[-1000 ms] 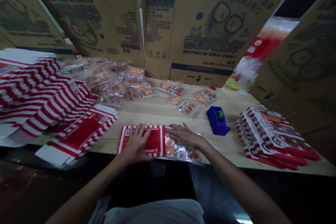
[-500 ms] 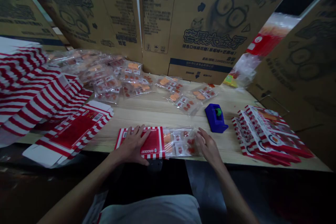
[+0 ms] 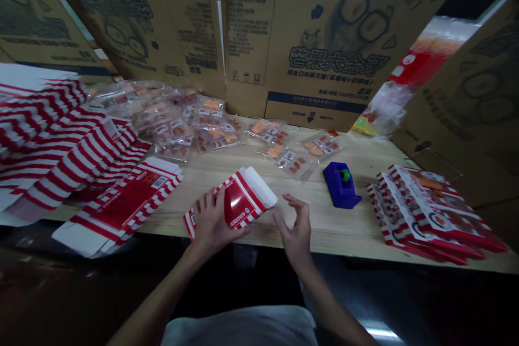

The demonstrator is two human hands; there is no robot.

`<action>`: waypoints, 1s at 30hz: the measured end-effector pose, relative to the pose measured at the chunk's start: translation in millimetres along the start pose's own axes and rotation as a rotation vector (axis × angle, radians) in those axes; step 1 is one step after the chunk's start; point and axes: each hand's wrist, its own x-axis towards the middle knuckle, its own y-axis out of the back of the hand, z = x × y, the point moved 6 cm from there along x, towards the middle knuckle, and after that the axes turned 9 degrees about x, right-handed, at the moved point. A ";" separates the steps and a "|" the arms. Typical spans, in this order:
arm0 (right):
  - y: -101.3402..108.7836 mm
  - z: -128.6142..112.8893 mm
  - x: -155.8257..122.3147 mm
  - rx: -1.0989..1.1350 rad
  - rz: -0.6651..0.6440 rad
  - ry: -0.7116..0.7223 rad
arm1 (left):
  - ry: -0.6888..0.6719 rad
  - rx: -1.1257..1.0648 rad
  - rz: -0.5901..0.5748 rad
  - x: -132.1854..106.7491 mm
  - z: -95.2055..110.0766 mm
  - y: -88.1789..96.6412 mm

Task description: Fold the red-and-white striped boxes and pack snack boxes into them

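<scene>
The person's left hand [image 3: 211,221] is wrapped around a red and white striped box [image 3: 239,200], with the fingers spread over its red face. The box is off the table and tipped, so its white end [image 3: 259,186] points far and to the right. That seems to be held this way so the end faces the other hand. The right hand [image 3: 294,232] holds nothing. It is open in a narrow curve, thumb and fingers apart, just beside the white end but not touching it, and nothing stands between them

A blue tape holder [image 3: 339,186] sits on the wooden table [image 3: 324,227] to the right of that hand. Past it lies a stack of made-up boxes [image 3: 430,216]. Clear bags of orange sweets [image 3: 211,124] lie in a heap at the far side. Flat striped box sheets [image 3: 52,140] pile up on the left, with 1 more flat sheet [image 3: 121,211] nearer the hands. Big brown cartons [image 3: 320,48] stand along the far edge
</scene>
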 end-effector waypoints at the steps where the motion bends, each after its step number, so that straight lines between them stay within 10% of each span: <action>1: 0.8 -2.9 -3.9 0.011 0.026 0.021 | 0.058 -0.019 0.040 -3.7 1.4 7.4; 5: -5.8 9.9 -25.2 0.221 -0.051 -0.221 | 0.104 -0.222 0.044 -30.7 12.6 14.9; 13: 12.0 31.5 -53.9 0.299 -0.308 -0.517 | 0.245 -1.221 -0.274 -73.4 -3.9 -32.1; 30: 11.3 42.0 -62.3 -0.024 -0.334 -0.283 | 0.299 -1.503 -0.437 -82.5 -1.8 -43.0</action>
